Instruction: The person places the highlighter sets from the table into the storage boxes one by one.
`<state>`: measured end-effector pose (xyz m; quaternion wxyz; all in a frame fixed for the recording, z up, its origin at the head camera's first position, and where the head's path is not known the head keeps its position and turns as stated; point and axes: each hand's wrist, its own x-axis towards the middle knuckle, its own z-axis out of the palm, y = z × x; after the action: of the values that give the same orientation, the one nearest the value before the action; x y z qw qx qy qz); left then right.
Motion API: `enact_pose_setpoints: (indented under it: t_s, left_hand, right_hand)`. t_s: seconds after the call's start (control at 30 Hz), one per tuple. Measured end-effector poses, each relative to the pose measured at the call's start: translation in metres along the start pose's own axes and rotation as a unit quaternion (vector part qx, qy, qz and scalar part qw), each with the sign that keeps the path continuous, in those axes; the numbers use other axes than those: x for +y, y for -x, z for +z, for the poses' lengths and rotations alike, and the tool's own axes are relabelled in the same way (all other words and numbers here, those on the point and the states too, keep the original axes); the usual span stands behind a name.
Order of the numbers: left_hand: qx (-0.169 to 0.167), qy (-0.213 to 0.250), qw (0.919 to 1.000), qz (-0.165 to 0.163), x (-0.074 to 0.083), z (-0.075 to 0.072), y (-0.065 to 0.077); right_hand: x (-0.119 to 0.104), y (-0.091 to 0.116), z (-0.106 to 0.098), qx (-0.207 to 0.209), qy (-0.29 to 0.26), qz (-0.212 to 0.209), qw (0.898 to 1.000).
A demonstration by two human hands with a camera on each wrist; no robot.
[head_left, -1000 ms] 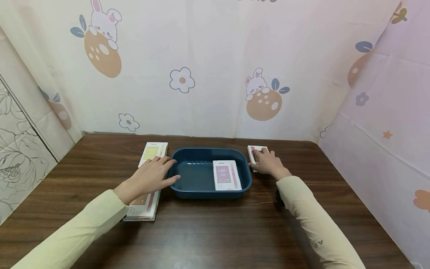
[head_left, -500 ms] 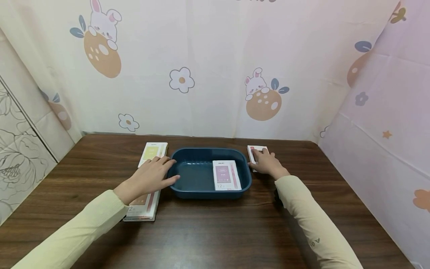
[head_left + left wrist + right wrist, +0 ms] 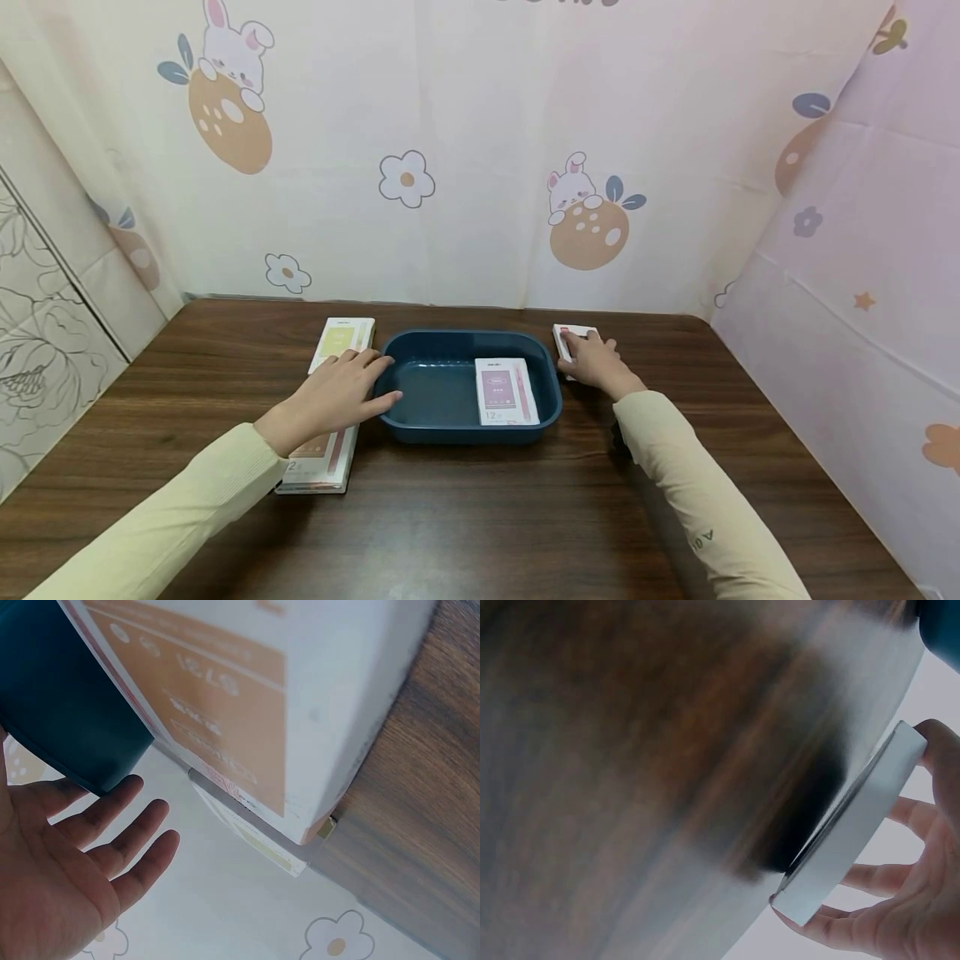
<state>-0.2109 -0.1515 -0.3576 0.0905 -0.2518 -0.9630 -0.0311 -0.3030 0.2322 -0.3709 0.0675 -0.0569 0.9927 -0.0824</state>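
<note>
At the right of the dark blue tray (image 3: 465,434), my right hand (image 3: 600,367) grips a flat white box (image 3: 559,340) with a red mark on it. The right wrist view has that box (image 3: 855,825) on edge between the thumb at one end and the fingers at the other, a dark shadow under it. My left hand (image 3: 333,400) reaches over the tray's left rim, fingers spread and loose, holding nothing; in the left wrist view its fingertips (image 3: 133,783) are at the tray's edge. A white box with a purple label (image 3: 498,388) lies in the tray's right half.
Left of the tray lie a white box with a yellow-green label (image 3: 340,338) and, nearer, a stack of white boxes (image 3: 318,477) with an orange label on top, partly hidden by the left arm. A patterned curtain (image 3: 480,242) closes off the table's back edge.
The right forearm has shifted slightly left, and the near end of the white box under the right hand has moved a little. The left hand and tray stay put.
</note>
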Motion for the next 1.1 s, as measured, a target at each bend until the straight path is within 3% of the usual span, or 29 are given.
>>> enact_pose_setpoints:
  t_s: [0.47, 1.1]
  left_hand:
    - [-0.001, -0.001, 1.0000, 0.001, 0.000, 0.000, 0.000]
    - [-0.004, -0.001, 1.0000, -0.001, 0.001, -0.001, 0.000]
  right_hand:
    - [-0.001, 0.007, -0.012, 0.014, 0.005, -0.002, 1.000]
    - [-0.020, 0.032, -0.038, 0.083, 0.011, -0.047, 0.995]
